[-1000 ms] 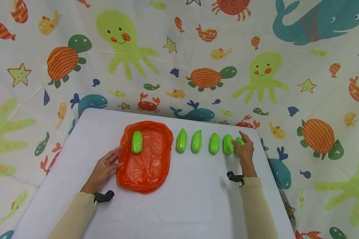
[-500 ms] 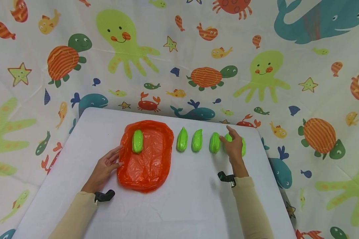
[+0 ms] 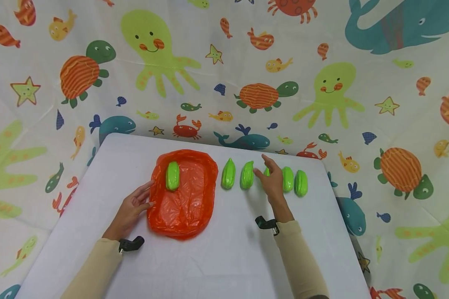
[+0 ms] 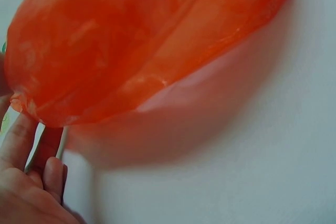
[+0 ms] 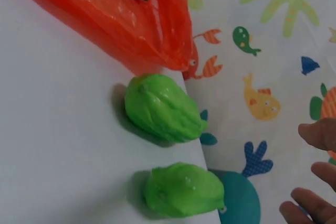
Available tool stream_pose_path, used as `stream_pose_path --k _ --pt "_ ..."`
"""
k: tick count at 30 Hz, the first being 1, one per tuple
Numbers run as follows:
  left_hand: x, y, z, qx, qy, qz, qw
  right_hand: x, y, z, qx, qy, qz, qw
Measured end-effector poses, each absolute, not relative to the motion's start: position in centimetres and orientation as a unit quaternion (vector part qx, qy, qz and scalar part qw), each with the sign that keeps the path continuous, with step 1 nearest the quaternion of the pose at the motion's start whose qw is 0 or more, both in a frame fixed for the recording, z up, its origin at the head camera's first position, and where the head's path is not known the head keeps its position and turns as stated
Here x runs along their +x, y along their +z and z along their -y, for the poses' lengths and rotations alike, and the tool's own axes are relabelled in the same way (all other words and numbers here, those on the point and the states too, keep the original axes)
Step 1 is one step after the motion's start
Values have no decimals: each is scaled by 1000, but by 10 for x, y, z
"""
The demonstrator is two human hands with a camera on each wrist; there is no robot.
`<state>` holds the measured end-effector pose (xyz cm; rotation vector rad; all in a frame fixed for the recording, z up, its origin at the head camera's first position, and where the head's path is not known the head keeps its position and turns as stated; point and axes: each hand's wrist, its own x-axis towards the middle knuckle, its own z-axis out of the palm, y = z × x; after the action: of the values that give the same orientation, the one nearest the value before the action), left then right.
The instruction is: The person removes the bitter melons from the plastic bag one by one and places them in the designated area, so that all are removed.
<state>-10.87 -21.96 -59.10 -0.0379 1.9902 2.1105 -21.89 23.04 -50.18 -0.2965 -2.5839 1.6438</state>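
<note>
In the head view an orange-red plastic bag (image 3: 198,207) lies spread wide on the white table, with a bright green ridged vegetable (image 3: 172,176) inside. My left hand (image 3: 131,211) is at the bag's left rim; in the left wrist view its fingers (image 4: 21,137) pinch a gathered bit of the edge. My right hand (image 3: 273,185) hovers with spread fingers, holding nothing, and partly hides a green vegetable (image 3: 267,172) of the row. Left of it lie two more green vegetables, a pointed one (image 3: 228,174) and a curved-tip one (image 3: 247,176).
To the right of the right hand lie two green vegetables, a near one (image 3: 288,179) and an outermost one (image 3: 301,183). The white table (image 3: 217,265) ends at a curtain (image 3: 194,83) printed with sea animals. Black cameras sit on both wrists.
My right hand has moved left along the row, from the outermost vegetables to the middle one, staying spread. The left hand and bag have stayed in place.
</note>
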Motion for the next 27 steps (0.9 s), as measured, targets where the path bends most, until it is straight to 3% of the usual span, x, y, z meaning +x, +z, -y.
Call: stream_pose_path --k 27 --pt "-108 -589 218 -20 722 -681 123 -199 -522 -111 -42 592 804 -17"
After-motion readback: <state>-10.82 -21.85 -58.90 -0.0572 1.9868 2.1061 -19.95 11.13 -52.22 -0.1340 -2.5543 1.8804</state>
